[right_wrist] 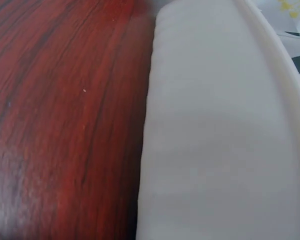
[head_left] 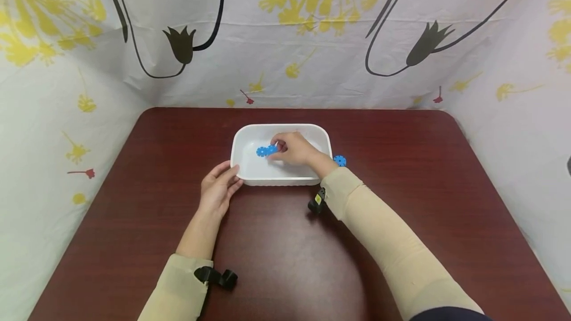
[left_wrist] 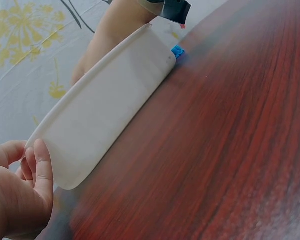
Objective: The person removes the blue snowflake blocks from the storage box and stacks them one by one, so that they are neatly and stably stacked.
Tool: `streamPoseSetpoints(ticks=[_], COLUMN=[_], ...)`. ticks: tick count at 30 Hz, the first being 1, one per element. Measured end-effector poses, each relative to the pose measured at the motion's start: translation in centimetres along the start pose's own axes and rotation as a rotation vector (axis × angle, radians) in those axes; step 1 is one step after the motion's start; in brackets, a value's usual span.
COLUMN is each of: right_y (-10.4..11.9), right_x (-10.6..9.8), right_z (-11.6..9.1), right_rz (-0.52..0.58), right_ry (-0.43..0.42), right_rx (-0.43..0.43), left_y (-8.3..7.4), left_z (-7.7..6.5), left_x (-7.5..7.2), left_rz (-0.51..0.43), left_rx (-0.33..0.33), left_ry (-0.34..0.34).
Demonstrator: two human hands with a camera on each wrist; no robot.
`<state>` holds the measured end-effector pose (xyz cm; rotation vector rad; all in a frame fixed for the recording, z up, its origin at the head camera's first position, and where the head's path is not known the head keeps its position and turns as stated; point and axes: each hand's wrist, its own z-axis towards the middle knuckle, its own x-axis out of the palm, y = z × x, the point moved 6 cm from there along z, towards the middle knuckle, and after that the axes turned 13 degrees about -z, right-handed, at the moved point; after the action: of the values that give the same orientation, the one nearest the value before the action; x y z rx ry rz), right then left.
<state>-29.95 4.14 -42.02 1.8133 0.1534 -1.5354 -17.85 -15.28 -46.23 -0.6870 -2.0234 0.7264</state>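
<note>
A white plastic tub (head_left: 243,165) stands on the table. My left hand (head_left: 218,187) grips its front left corner, with one digit over the rim and other fingers against the outer wall, as the left wrist view shows. Inside the tub, my right hand (head_left: 292,149) pinches a blue notched disc (head_left: 271,149). Another blue disc (head_left: 261,152) lies against it on the left; whether the two are joined I cannot tell. The right wrist view holds only the tub's outer wall (right_wrist: 215,125) and tabletop, so that hand's fingertips are hidden there.
A further blue notched disc (head_left: 340,161) lies on the dark red wooden table (head_left: 401,162), just outside the tub's right end. Patterned white cloth (head_left: 267,63) hangs behind the table and along both sides.
</note>
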Motion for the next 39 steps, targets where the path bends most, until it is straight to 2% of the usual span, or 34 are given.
streamPoseSetpoints(ticks=[8,20,30,39], right_y=[-0.5,-0.8,-1.3,-2.7], right_x=[-1.4,-3.3,-5.2,-7.1], right_z=[-1.1,-3.3,-5.4,-7.4], right_rz=[0.058,0.096,0.181,0.209], right_ry=[-0.073,-0.162,-0.256,-0.319], right_rx=[-0.020,0.009,-0.027,0.021], left_y=[0.1,0.2,0.1,-0.2], left_z=[0.1,-0.1,-0.1,0.0], left_x=[0.0,0.0,0.0,0.2], left_rz=[0.003,0.003,0.001,-0.010], left_rx=[-0.003,-0.008,-0.012,-0.002], left_ry=[0.001,0.006,-0.036,-0.034])
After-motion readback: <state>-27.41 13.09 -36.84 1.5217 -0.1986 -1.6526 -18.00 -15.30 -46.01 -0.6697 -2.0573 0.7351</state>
